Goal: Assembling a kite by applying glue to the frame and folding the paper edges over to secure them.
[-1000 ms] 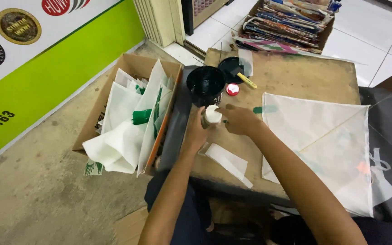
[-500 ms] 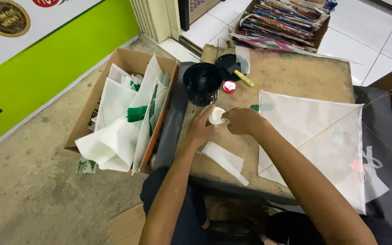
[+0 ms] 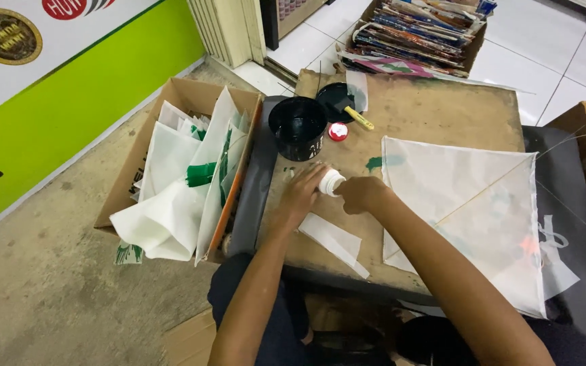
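The person's left hand and right hand meet over the front part of a worn wooden board. Between them sits a small white bottle. The left fingers curl around its near side, touching it, and the right fingers close in a loose fist against its other side, so both hands grip the same bottle.

Just below the left fingers a white paper strip lies flat on the board, slanting away toward the near edge. Just beyond the fingertips stands a black cup, upright and open at the top. A small red cap lies beside that cup, and a brush with a yellow handle rests across a black lid past it.

To the right of the right fingers a white paper kite lies spread out, with a green smudge at its near corner. Left of the left hand, beyond the board's edge, a cardboard box holds folded white and green paper sheets. Far beyond the fingers, a stack of magazines fills another box.
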